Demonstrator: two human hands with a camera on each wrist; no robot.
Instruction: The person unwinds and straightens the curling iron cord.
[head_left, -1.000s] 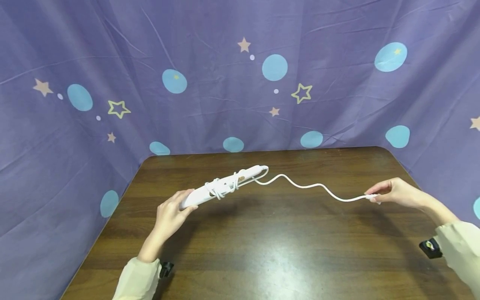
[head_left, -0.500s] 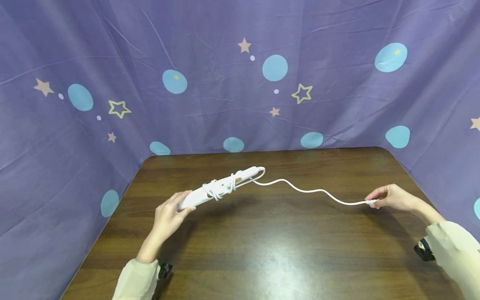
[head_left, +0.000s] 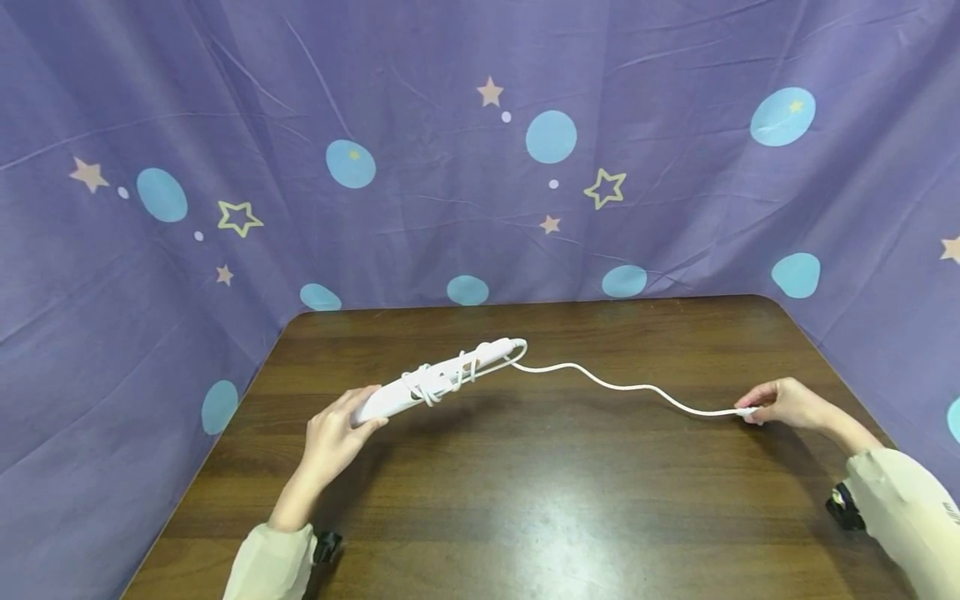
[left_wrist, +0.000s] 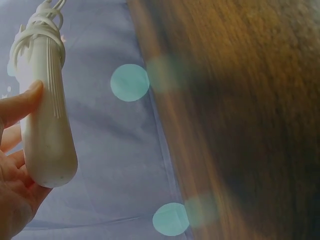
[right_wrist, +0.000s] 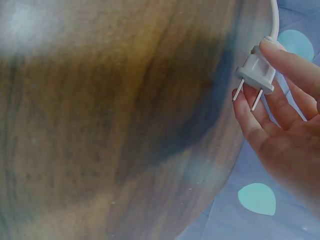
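A long white hair straightener (head_left: 392,399) is held up at a slant over the left half of the table. My left hand (head_left: 330,437) grips its rounded near end, thumb along one side and fingers behind it. Several loops of white cord (head_left: 630,387) are wound round its middle and far part. From the far end the cord's free length runs right in a loose wave to my right hand (head_left: 797,406). There, thumb and fingers pinch the white two-pin plug (right_wrist: 257,72); both metal prongs show bare in the right wrist view.
Beneath both hands lies a dark brown wooden table (head_left: 555,500) with rounded far corners and a bright glare patch. A purple curtain (head_left: 435,242) with stars and blue dots hangs behind it and along the sides. Black wrist cameras sit at both cuffs.
My right hand has lowered a little with the plug, and the free cord sags lower. The left hand and hair straightener have shifted slightly left and down.
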